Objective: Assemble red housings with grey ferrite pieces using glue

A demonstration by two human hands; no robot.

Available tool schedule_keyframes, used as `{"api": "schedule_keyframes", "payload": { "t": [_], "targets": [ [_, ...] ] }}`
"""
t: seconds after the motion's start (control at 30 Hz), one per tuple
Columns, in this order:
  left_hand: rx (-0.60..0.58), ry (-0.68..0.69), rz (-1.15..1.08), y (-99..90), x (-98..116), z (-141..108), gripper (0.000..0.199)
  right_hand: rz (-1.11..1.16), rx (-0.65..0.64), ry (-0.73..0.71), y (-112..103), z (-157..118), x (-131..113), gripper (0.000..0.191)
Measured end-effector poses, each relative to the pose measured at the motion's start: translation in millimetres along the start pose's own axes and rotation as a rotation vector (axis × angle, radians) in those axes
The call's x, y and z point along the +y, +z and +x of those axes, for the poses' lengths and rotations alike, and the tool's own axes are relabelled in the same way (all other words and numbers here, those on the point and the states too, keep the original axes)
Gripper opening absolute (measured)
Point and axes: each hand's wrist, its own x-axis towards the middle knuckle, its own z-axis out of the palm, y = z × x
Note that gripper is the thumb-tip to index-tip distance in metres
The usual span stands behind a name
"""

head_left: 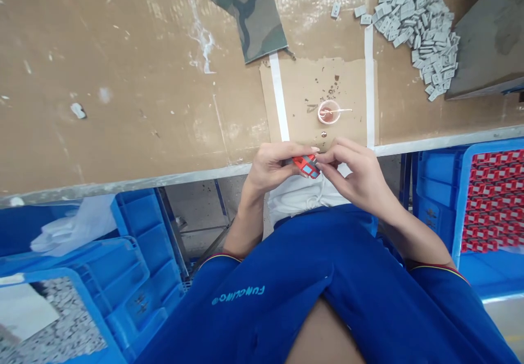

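Observation:
My left hand (270, 168) is closed round a small red plastic piece (303, 163) with grey and pale blue patches, just off the table's front edge. My right hand (355, 168) is closed too, its thumb and fingertips pinched together at the right end of that piece. Whatever lies between those fingertips is too small and covered to make out. Beyond both hands, a small clear cup (328, 112) with reddish liquid and a thin white stick stands on a cardboard sheet (347, 83).
Many small grey pieces (426, 31) are heaped at the back right beside a grey box (491, 36). Camouflage cloth (260, 17) lies at the back. Below the table, a blue crate (442, 189) with rows of red pieces (497, 200) stands right; blue bins (139, 233) stand left.

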Motion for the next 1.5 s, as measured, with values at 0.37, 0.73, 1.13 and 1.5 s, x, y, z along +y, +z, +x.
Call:
{"api": "schedule_keyframes", "payload": {
  "t": [0.37, 0.73, 1.13, 1.5],
  "targets": [
    [0.175, -0.013, -0.033, 12.4, -13.3, -6.4, 0.052, -0.002, 0.181, -0.035, 15.1, -2.2, 16.7, 0.012],
    [0.044, -0.009, -0.056, 5.9, -14.4, -6.2, 0.044, 0.014, -0.017, 0.037, 8.4, 5.5, 21.2, 0.013],
    [0.005, 0.016, -0.037, 2.4, -7.6, -5.4, 0.043, -0.016, 0.044, 0.042, 13.5, 1.7, 10.8, 0.014],
    [0.100, 0.075, -0.033, 6.5, -8.6, -2.5, 0.042, -0.058, 0.183, -0.141, 30.0, 2.5, 17.0, 0.020]
  ]
}}
